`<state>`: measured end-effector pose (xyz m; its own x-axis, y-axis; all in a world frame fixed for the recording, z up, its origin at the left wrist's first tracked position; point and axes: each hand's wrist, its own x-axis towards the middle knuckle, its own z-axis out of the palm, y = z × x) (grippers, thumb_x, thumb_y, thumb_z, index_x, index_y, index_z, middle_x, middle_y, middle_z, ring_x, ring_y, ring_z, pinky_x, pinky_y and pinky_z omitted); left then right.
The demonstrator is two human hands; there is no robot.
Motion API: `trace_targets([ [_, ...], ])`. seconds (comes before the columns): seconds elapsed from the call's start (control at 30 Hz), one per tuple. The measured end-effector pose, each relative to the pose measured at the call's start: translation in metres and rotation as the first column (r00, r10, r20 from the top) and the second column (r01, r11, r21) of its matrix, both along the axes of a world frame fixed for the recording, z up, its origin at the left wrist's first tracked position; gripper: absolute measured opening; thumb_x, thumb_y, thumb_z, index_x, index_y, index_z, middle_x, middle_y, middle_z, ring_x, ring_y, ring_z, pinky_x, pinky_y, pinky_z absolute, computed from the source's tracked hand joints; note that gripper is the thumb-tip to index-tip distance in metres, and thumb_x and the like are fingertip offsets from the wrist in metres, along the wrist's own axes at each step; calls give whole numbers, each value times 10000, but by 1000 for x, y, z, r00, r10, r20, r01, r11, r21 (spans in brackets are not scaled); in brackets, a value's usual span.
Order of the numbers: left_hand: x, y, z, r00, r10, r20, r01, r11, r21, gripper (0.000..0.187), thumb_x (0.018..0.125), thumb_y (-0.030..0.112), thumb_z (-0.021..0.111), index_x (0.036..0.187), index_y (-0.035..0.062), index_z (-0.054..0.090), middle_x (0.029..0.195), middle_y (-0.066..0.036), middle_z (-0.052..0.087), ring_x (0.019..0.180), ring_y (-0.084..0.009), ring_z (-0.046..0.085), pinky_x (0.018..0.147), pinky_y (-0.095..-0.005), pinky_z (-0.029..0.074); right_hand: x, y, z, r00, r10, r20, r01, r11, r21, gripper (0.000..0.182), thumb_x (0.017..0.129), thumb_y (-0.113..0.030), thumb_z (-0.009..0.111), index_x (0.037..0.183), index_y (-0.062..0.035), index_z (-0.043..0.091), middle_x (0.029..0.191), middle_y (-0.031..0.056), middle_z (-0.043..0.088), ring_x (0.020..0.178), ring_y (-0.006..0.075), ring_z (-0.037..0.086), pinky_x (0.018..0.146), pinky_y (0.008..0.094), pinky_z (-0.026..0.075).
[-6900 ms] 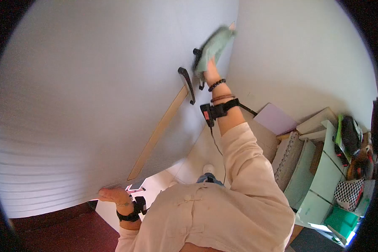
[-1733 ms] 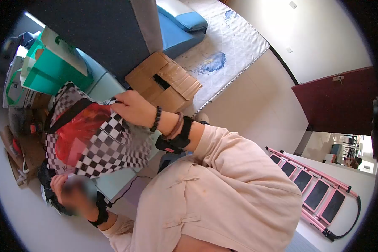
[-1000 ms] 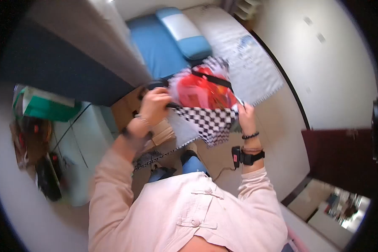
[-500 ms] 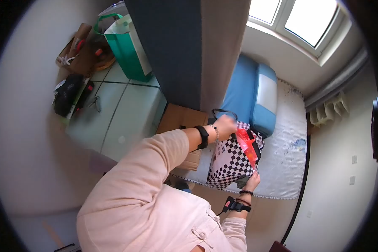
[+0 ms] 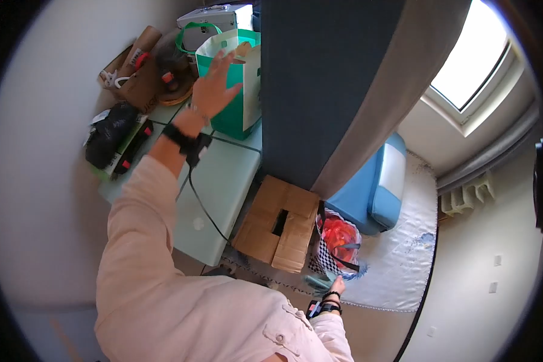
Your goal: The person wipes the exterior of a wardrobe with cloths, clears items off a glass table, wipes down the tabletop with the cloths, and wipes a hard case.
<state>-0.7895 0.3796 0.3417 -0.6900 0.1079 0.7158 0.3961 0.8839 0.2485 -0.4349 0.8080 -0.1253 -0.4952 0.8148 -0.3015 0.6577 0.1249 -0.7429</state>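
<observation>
My left hand (image 5: 212, 90) is stretched out with fingers spread, overlapping the rim of a green and white shopping bag (image 5: 229, 117) in this view. It holds nothing. Low on the right, my right hand (image 5: 338, 285) is closed on a grey-green cloth (image 5: 320, 283), which hangs out to its left. Just beyond that hand, a black-and-white checkered bag (image 5: 323, 260) stands with its mouth up. Red plastic (image 5: 339, 234) fills its opening, and a dark strap lies across it.
A cardboard box (image 5: 261, 220) sits between the pale green cabinet (image 5: 208, 205) and the checkered bag. Blue cushions (image 5: 385, 187) rest on the white covered bed (image 5: 404, 259). A dark grey panel (image 5: 326, 78) stands upright between. Cardboard, a black bag (image 5: 111, 136) and a silver case (image 5: 223, 18) crowd the cabinet's far end.
My left hand has let go of the checkered bag and swung left to the green bag. My right hand has moved off the checkered bag's edge with the cloth. The view has turned left.
</observation>
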Motion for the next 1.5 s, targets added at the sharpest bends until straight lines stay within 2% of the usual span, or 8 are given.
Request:
trace_targets([
  [0.27, -18, -39, -23, 972, -231, 33, 229, 914, -334, 193, 761, 217, 566, 869, 61, 529, 862, -103, 547, 729, -307, 560, 601, -398, 465, 31, -96, 85, 946, -115, -304, 56, 979, -198, 269, 843, -213, 505, 898, 28, 609, 821, 103, 618, 744, 159, 550, 694, 286, 448],
  [0.7, 181, -116, -16, 700, -714, 18, 690, 671, -272, 118, 601, 79, 602, 683, 79, 518, 650, 1, 477, 505, -142, 485, 461, -262, 385, -38, -241, 257, 812, 453, -367, -485, 874, 6, 272, 895, -193, 442, 882, 32, 595, 769, 51, 588, 716, 110, 516, 638, 235, 413],
  [0.8, 206, -130, -15, 551, -835, 20, 821, 537, -197, 203, 588, 88, 600, 785, 64, 560, 678, -1, 500, 507, -132, 486, 459, -256, 375, -67, -276, 302, 663, 514, -545, -617, 787, -9, 612, 912, -471, 208, 969, 10, 582, 916, 90, 594, 840, 160, 544, 767, 277, 421],
  [0.97, 233, -143, -29, 373, -928, -6, 917, 370, -149, 292, 631, 70, 618, 920, 49, 581, 729, -41, 511, 509, -146, 467, 476, -241, 372, -104, -307, 285, 566, 220, -795, -737, 566, -368, 425, 909, -325, 349, 1045, 42, 516, 918, 66, 578, 878, 146, 516, 797, 272, 400],
  [1.03, 237, -153, -26, 349, -937, 36, 887, 342, 309, 321, 677, 71, 623, 988, 39, 552, 753, -48, 509, 525, -145, 456, 478, -230, 365, -100, -322, 296, 546, 146, -825, -777, 457, -433, 365, 902, -275, 406, 1031, 46, 521, 913, 51, 579, 862, 120, 515, 770, 258, 411],
  [1.17, 227, -200, -56, 957, -115, -265, 227, 868, 441, 355, 850, 328, 470, 950, -13, 466, 865, -90, 514, 726, -163, 496, 652, -272, 403, -91, -336, 300, 600, 237, -764, -697, 624, -354, 236, 833, -141, 519, 971, 48, 543, 883, 20, 561, 793, 85, 497, 700, 233, 414],
  [1.37, 145, -191, -42, 637, -756, -151, 210, -19, 977, 695, 862, 400, 447, 1338, 12, 121, 1264, -152, 365, 1169, -259, 336, 1021, -378, 188, -51, -309, 342, 687, 205, -697, -575, 739, -350, 137, 780, -97, 537, 887, -12, 545, 742, -8, 518, 664, 70, 475, 606, 202, 398],
  [1.5, 109, -213, -11, 149, -951, -272, 35, -270, 962, 136, 888, 196, 433, 857, 64, 431, 621, 3, 405, 647, -110, 426, 853, -285, 357, 2, -278, 350, 656, -133, -743, -500, 660, -560, 140, 813, -134, 529, 928, -57, 508, 757, -6, 539, 678, 58, 508, 618, 208, 431],
])
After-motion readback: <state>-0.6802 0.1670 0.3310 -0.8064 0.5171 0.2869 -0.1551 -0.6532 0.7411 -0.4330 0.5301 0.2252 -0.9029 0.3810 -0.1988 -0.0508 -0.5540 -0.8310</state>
